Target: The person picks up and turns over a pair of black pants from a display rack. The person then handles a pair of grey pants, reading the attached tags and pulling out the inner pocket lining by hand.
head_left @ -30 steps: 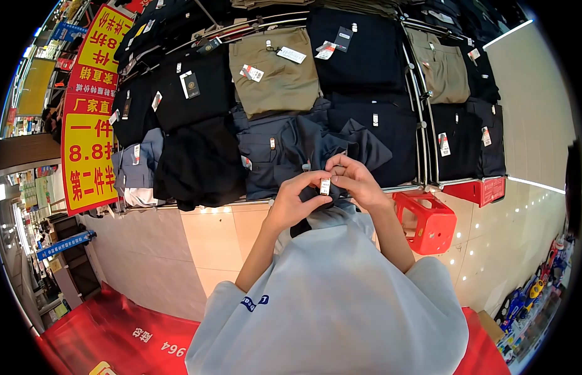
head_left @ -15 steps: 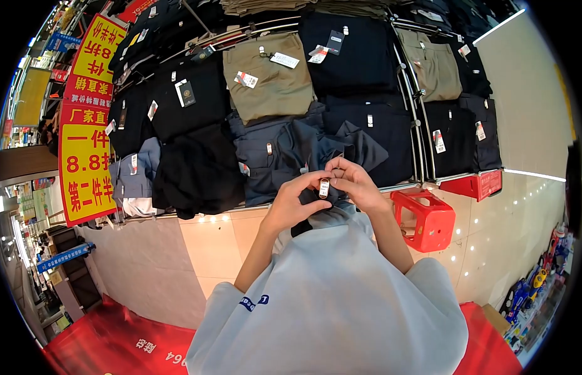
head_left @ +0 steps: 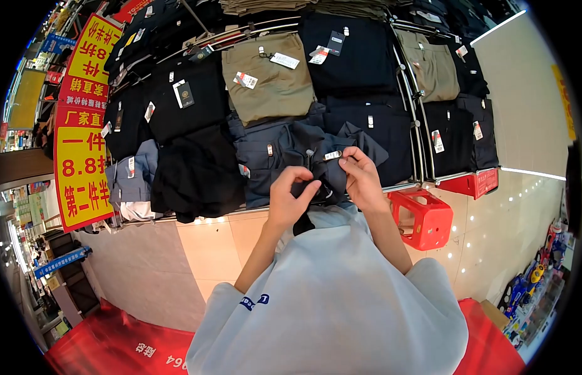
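Observation:
Between the thumb and forefinger of my right hand (head_left: 361,178) is the end of a small white size sticker (head_left: 332,155). My left hand (head_left: 291,194) is at the rumpled dark grey trousers (head_left: 294,142), its thumb and forefinger curled toward each other; whether fabric is pinched there is too small to tell. The trousers lie loosely over the front of the display, partly on a folded grey pair (head_left: 256,150). Dark cloth hangs between my two hands.
Folded khaki trousers (head_left: 266,78) and black trousers (head_left: 347,53) with tags lie behind on the sloping rack. Crumpled black trousers (head_left: 194,172) are at the left. A red stool (head_left: 428,219) stands on the floor at the right. A red-yellow sign (head_left: 85,125) stands far left.
My hands have moved apart. The white sticker, earlier upright between both hands, now lies sideways higher up at my right fingertips. My left hand has let go of it.

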